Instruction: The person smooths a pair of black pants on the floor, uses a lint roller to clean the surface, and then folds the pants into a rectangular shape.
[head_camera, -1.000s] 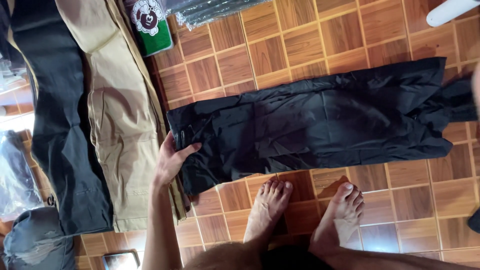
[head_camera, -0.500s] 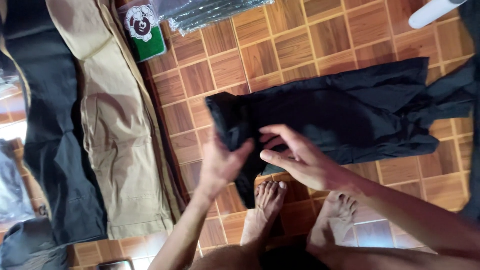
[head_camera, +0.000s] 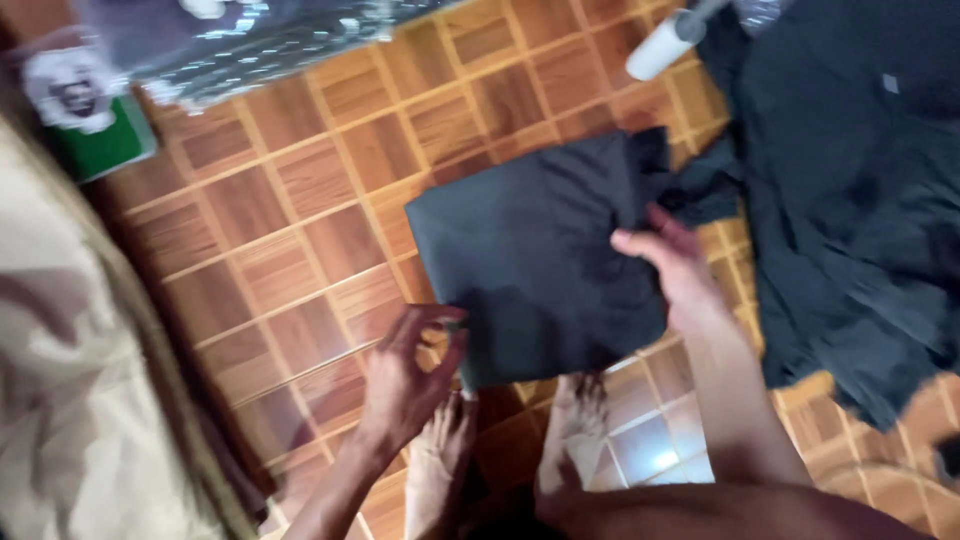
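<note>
On wooden floor (head_camera: 300, 190) by my feet: black trousers (head_camera: 540, 255), laid out long a second ago, now folded compact. Left fingers (head_camera: 425, 335) pinch near corner; right fingers (head_camera: 650, 245) press far edge.

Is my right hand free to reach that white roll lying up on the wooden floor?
Probably yes. The right hand rests on the folded black garment, gripping nothing, and only dark cloth lies low between it and the white roll.
</note>
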